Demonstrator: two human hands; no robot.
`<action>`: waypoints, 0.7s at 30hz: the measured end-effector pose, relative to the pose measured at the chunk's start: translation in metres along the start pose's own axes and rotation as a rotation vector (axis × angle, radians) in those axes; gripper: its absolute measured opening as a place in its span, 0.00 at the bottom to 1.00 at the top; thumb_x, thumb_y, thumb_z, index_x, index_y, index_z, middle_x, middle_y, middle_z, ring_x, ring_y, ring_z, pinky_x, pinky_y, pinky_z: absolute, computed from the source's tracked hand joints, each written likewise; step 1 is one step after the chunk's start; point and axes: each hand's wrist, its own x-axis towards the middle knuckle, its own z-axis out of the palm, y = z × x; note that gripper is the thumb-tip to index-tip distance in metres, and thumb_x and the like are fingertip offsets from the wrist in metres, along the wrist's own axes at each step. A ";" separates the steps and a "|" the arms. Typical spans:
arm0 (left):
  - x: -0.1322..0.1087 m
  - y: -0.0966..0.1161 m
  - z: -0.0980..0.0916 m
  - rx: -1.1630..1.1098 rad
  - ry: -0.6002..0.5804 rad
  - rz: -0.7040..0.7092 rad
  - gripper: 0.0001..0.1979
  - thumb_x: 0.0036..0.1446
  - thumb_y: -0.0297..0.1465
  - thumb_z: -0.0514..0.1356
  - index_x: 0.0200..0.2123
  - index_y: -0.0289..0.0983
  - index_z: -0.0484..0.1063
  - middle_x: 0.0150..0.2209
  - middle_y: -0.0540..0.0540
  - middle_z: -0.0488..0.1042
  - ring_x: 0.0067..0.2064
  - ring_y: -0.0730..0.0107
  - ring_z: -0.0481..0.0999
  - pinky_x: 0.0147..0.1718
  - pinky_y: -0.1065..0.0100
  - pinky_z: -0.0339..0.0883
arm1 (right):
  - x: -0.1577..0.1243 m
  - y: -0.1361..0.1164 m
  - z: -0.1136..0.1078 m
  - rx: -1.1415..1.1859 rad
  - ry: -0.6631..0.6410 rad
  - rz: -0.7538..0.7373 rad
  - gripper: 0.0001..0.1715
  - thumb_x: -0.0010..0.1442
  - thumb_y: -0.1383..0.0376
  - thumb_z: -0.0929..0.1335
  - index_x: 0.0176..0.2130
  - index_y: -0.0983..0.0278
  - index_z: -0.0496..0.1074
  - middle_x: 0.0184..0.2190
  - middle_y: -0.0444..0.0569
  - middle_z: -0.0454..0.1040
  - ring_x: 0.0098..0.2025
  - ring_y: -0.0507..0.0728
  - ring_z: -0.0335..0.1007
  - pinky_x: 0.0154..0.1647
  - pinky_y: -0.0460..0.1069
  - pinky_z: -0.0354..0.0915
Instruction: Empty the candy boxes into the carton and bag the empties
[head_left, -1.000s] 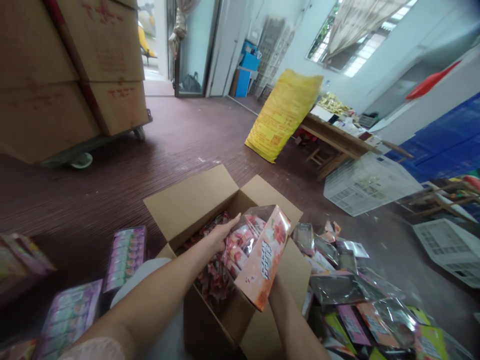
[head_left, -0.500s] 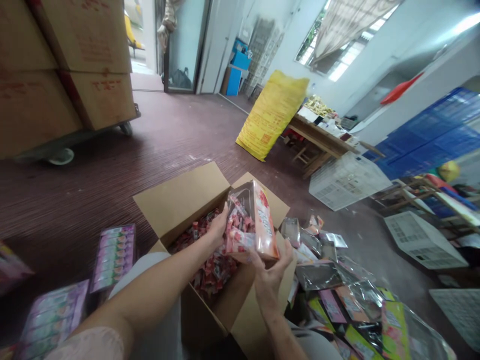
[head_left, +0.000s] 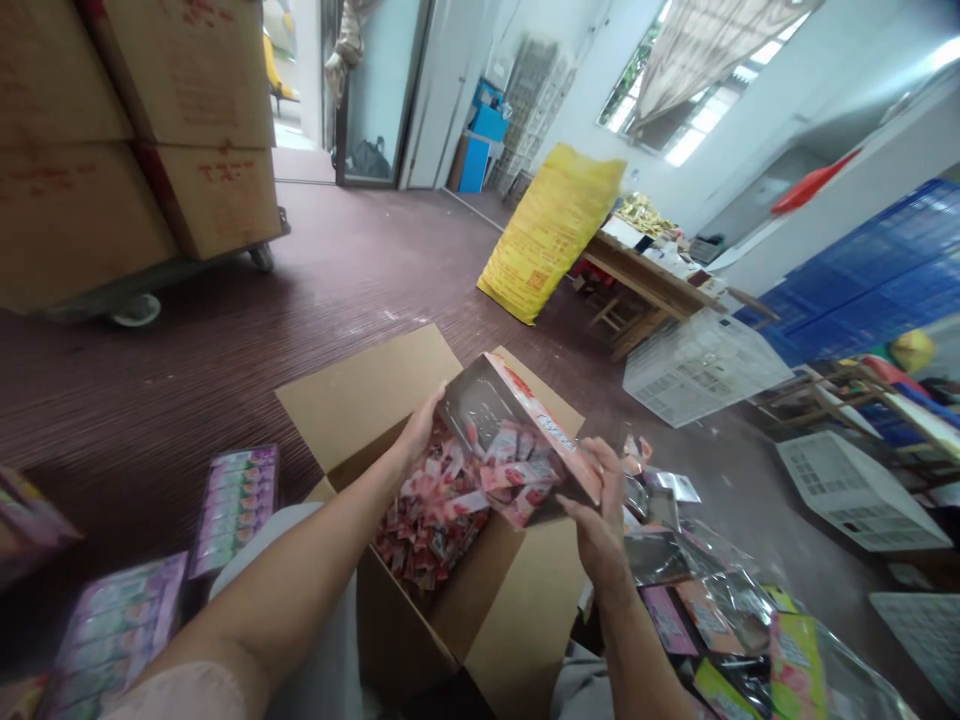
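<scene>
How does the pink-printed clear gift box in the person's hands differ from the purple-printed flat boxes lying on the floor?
The pink-printed clear gift box is held tilted over the open brown cardboard carton by the left hand and right hand; the purple-printed flat boxes lie untouched on the floor. The pink one holds loose red-and-pink wrapped sweets; the purple ones show neat rows. Both kinds have see-through windows.

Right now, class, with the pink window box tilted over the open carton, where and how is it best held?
Grip the pink window box by its two short ends, one hand from each side, as the left hand and right hand do. It is long, tilted and full of loose sweets above the carton, so end support probably keeps it steady.
</scene>
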 end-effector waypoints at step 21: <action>-0.012 0.012 0.009 -0.039 -0.111 -0.019 0.13 0.55 0.41 0.59 0.36 0.39 0.76 0.29 0.48 0.77 0.32 0.68 0.75 0.35 0.69 0.66 | -0.005 0.015 -0.013 -0.217 0.071 0.116 0.49 0.54 0.40 0.71 0.63 0.63 0.60 0.61 0.63 0.65 0.64 0.70 0.60 0.67 0.65 0.56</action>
